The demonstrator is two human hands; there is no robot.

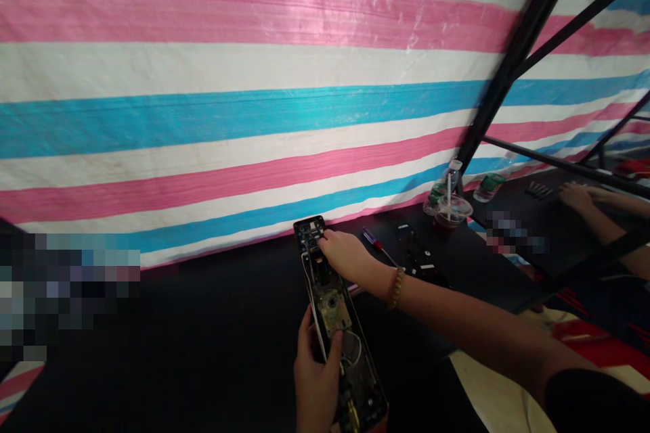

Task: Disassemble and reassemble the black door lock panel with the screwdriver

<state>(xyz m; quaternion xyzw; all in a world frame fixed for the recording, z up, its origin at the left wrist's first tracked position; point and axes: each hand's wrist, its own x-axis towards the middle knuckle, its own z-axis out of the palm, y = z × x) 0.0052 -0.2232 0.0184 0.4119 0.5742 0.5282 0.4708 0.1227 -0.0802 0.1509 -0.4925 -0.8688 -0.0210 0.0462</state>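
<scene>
A long, narrow black device housing (332, 314) lies open in front of me, with a circuit board (309, 235) at its far end, a metal plate around its middle and a white wire along its left side. My left hand (319, 369) grips the near half, fingers on the left edge and thumb over the inside. Over the far end, my right hand (348, 257) has its fingers closed together at the circuit board; what is between the fingertips is hidden. A purple-and-red handled screwdriver (373, 239) lies right of that hand.
Dark flat parts (419, 250) lie beyond my right forearm. A plastic cup with a straw (451, 211) and bottles stand at the back right. A striped tarp (254, 115) closes off the far side, and a black metal frame (508, 71) rises at right. Another person's hands (576, 196) rest at a neighbouring table.
</scene>
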